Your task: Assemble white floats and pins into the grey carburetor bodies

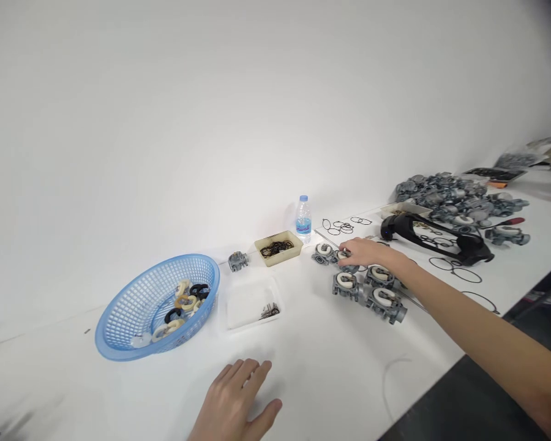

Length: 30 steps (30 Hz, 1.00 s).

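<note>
My left hand [239, 398] hovers over the front of the white table, fingers apart, with nothing in it. Farther right, my right hand [366, 252] has its fingers closed around a small grey metal carburetor [346, 268], mostly hidden beneath them. Around it stand several more carburetors with white floats on top, among them one at the front [386, 301] and one at the left [322, 252]. A shallow white tray [245, 294] holds small metal pins [269, 310] in its right corner. Behind that tray sits a lone carburetor [237, 261].
A blue mesh basket [133, 300] with white, tan and black floats is on the left. A beige tray [294, 253] of black rings and a water bottle [303, 223] stand at the wall. Rightward are a black headset-like frame [468, 248], loose rings [342, 228] and a carburetor pile [459, 196].
</note>
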### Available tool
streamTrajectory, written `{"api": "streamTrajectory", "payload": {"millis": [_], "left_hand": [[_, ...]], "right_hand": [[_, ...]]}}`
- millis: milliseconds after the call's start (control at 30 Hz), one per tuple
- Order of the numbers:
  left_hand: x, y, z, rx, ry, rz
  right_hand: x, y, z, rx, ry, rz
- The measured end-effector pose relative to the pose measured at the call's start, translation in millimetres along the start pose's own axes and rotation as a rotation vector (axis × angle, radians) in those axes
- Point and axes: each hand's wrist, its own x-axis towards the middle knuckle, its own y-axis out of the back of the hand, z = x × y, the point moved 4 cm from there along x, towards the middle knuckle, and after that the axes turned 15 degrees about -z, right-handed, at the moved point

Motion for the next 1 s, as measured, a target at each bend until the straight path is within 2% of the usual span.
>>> {"api": "streamTrajectory", "payload": {"millis": [133,233,333,467,567,667,900,1000], "left_hand": [[-0.9,-0.6,2.0,-0.029,0.011,-0.027],[-1.5,-0.4,4.3,-0.028,-0.001,-0.032],[-2.1,0.0,4.4,-0.04,-0.011,-0.033],[-3.6,-0.4,3.2,-0.06,0.016,-0.059],[-3.8,-0.9,4.3,-0.076,0.017,-0.067],[-2.3,-2.2,4.9,-0.075,0.009,-0.083],[1.1,-4.2,-2.1,-0.118,0.032,-0.1],[0.5,-4.7,-3.8,-0.097,0.024,-0.078]], "right_hand": [[4.2,-2.0,2.1,0.012,0.049,-0.016],[-2.0,-0.8,14.4,0.049,0.067,-0.018],[-23.5,5.0,40.9,0.106,0.04,-0.022],[-66.1,6.5,87.6,0.18,-0.071,-0.051],[-86.6,-10.1,111.2,0.224,-0.154,-0.094],[-90.9,-32.4,117.2,0.264,-0.151,-0.087],[-102.0,-51.2,123.1,0.294,-0.119,0.018],[-114.1,-62.8,126.7,0.293,-0.11,0.12]]}}
